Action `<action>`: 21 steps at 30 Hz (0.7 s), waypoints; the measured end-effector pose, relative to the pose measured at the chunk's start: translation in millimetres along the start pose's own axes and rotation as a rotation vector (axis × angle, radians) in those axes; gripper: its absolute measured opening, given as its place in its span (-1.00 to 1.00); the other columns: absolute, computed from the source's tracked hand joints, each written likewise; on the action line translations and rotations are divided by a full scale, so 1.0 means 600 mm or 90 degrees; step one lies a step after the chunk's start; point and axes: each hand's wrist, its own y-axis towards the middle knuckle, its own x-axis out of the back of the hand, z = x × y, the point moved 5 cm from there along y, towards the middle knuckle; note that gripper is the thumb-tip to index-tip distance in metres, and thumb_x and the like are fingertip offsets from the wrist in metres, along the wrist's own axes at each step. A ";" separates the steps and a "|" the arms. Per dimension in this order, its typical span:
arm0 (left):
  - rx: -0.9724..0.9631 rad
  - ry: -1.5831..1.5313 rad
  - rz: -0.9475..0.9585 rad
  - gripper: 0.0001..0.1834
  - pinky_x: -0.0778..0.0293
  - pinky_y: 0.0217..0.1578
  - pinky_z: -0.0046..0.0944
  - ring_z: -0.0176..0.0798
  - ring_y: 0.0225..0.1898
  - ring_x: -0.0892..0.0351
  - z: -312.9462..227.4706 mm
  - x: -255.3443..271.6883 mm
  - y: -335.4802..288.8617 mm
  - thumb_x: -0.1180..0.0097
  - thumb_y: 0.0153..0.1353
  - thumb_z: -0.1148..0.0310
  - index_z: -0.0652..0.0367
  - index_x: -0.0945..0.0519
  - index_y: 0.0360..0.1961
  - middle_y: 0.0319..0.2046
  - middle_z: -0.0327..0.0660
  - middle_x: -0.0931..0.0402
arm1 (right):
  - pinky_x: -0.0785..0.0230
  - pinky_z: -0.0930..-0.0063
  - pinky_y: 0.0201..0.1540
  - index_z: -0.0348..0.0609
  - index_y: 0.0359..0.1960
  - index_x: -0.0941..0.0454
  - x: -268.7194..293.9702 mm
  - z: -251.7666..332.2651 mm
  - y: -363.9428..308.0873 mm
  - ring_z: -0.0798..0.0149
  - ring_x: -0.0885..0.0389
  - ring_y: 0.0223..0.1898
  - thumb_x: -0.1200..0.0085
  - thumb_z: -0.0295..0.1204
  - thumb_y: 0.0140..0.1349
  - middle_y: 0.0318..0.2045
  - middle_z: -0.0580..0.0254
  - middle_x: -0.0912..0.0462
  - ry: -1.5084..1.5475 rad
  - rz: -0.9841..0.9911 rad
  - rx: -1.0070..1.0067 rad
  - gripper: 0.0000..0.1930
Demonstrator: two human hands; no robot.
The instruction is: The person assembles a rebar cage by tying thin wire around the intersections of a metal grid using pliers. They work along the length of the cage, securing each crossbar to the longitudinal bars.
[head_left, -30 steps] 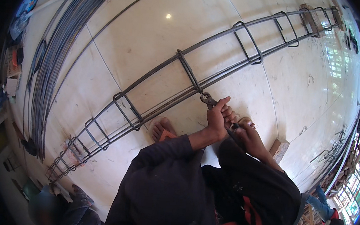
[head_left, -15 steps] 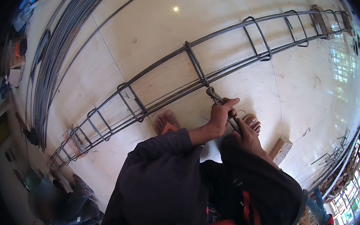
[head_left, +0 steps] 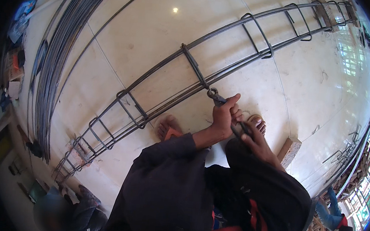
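A pair of steel pincers (head_left: 218, 100) is held between both hands, its rounded jaws beside the near bar of a long rebar cage (head_left: 195, 66). The jaws meet the lower end of a rectangular stirrup there; whether they grip a tie wire is too small to tell. My left hand (head_left: 225, 117) is closed around the pincers just behind the jaws, thumb pointing up along them. Lower and to the right, my right hand (head_left: 256, 143) is closed on the handle ends. The cage runs from lower left to upper right, with several stirrups along it.
Brick blocks (head_left: 325, 14) prop the cage near its ends. A bundle of long steel rods (head_left: 61, 58) lies at the left. Another block (head_left: 289, 152) rests by my right foot, with loose stirrups (head_left: 343, 152) farther right. One person (head_left: 71, 211) is at lower left, another (head_left: 337, 223) at lower right.
The view has shifted a little. The pincers' head has turned, and its rounded jaws show more plainly. Both hands keep their hold on the pincers.
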 end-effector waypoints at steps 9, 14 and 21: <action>-0.047 -0.023 -0.056 -0.55 -0.18 -0.59 -0.34 -0.45 -0.73 0.04 0.002 -0.008 0.009 -0.16 0.19 0.30 -0.08 -0.13 -0.69 -0.77 -0.45 0.08 | -0.46 0.17 -0.31 -0.25 0.18 -0.27 -0.002 0.037 -0.010 -0.10 -0.57 -0.27 -0.14 -0.34 0.14 -0.32 -0.07 -0.51 -0.422 -0.142 0.132 -0.43; -0.074 0.137 -0.136 -0.75 -0.36 -0.46 -0.31 -0.41 -0.67 -0.23 -0.006 0.034 0.012 -0.21 0.15 0.29 -0.01 -0.37 -0.55 -0.70 -0.41 -0.20 | -0.34 0.45 -0.60 -0.26 0.10 -0.33 0.001 -0.030 0.013 0.22 -0.46 -0.57 -0.01 -0.15 0.24 -0.49 0.08 -0.47 -0.118 -0.048 0.121 -0.48; -0.002 0.027 -0.059 -0.74 -0.37 -0.44 -0.29 -0.37 -0.63 -0.29 -0.025 0.009 0.007 -0.20 0.17 0.24 0.00 -0.35 -0.50 -0.69 -0.38 -0.23 | -0.16 0.67 -0.80 -0.25 0.10 -0.34 -0.024 -0.057 0.021 0.51 -0.30 -0.79 0.23 0.12 0.31 -0.57 0.20 -0.49 0.651 0.341 -0.247 -0.36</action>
